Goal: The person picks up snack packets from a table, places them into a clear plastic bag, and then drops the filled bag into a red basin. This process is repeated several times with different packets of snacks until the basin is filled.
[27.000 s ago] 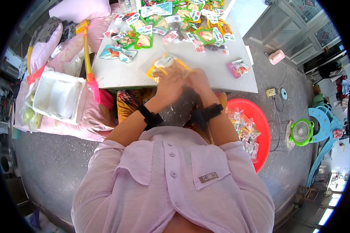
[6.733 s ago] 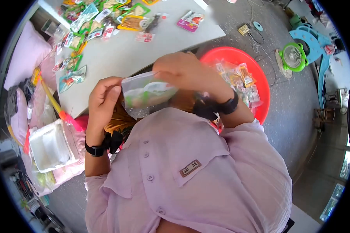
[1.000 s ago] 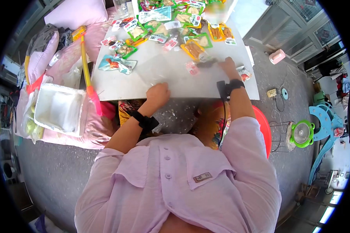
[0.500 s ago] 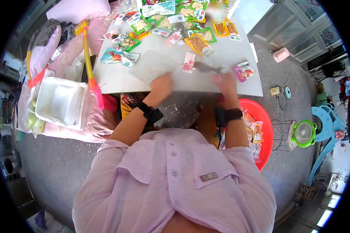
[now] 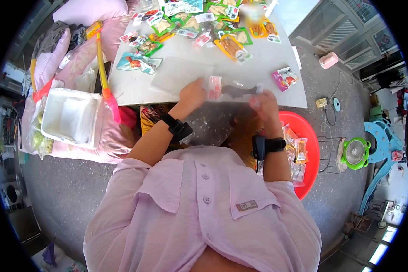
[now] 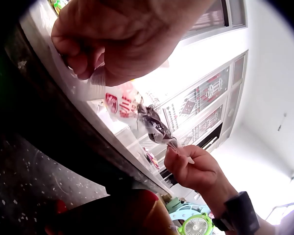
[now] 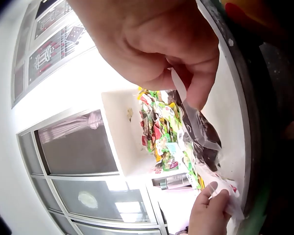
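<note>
Packet, clear plastic with dark contents and red-and-white label (image 5: 238, 91), at the white table's (image 5: 133, 88) near edge, pinched leftward by the left hand (image 5: 192, 96) and rightward by the right hand (image 5: 266, 106), apparently to stretch it level; round red basin (image 5: 312, 149) near right.

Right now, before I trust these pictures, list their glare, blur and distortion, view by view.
Head: black, curved surround; a round blur over the packets near the far end of the table. Left wrist: the wall burns out to white, the floor sits dark. Right wrist: bright reflections in the window, shiny highlights on the bag, table edge bowed.
</note>
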Tool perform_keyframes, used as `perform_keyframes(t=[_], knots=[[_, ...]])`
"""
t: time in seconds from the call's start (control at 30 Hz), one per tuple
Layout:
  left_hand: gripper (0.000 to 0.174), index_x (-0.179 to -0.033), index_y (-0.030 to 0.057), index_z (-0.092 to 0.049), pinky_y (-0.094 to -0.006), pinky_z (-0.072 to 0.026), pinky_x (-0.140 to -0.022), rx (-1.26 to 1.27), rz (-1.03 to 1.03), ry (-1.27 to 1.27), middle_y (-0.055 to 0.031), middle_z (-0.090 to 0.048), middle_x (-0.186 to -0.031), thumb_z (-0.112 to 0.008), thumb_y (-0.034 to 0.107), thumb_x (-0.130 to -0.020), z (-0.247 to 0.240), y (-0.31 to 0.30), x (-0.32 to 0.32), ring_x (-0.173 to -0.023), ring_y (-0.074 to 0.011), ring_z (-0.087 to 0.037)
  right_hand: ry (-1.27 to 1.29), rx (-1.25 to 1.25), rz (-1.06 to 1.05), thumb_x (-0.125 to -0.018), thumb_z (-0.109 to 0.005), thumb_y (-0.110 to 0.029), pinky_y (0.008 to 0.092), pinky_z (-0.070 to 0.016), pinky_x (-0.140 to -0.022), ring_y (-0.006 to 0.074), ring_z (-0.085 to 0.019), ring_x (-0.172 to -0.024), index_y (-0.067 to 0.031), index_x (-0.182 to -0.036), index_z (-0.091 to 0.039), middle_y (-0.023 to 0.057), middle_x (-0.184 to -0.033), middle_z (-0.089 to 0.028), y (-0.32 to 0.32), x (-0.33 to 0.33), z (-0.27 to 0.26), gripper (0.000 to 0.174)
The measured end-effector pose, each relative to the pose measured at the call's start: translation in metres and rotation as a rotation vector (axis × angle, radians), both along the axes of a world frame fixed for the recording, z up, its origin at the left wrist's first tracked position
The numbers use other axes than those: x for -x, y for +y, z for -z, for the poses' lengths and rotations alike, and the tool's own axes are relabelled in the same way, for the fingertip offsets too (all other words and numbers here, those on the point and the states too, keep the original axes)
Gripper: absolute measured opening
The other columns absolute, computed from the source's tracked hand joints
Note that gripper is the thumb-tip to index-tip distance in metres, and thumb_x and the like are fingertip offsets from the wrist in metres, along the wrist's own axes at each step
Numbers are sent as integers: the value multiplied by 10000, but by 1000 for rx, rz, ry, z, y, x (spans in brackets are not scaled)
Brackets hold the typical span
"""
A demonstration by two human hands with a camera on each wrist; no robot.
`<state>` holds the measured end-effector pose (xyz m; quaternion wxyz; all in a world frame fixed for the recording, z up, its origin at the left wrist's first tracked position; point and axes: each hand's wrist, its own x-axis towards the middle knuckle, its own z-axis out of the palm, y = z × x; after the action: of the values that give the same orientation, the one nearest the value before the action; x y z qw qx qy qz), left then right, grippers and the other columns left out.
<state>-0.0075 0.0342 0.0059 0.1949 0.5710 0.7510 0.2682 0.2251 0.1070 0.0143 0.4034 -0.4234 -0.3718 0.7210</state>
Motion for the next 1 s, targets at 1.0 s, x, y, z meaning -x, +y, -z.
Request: perform_keyframes(t=[1.0], knots=[[248, -953, 63, -526, -387, -442, -650, -308, 263, 128, -135, -560, -873, -463, 96, -716, 3, -10, -11, -778, -305, -546, -553, -1033, -288, -718, -496, -22, 277, -448, -497, 201, -550, -596, 21, -823, -483, 104, -708, -543, 0, 57, 66, 114]])
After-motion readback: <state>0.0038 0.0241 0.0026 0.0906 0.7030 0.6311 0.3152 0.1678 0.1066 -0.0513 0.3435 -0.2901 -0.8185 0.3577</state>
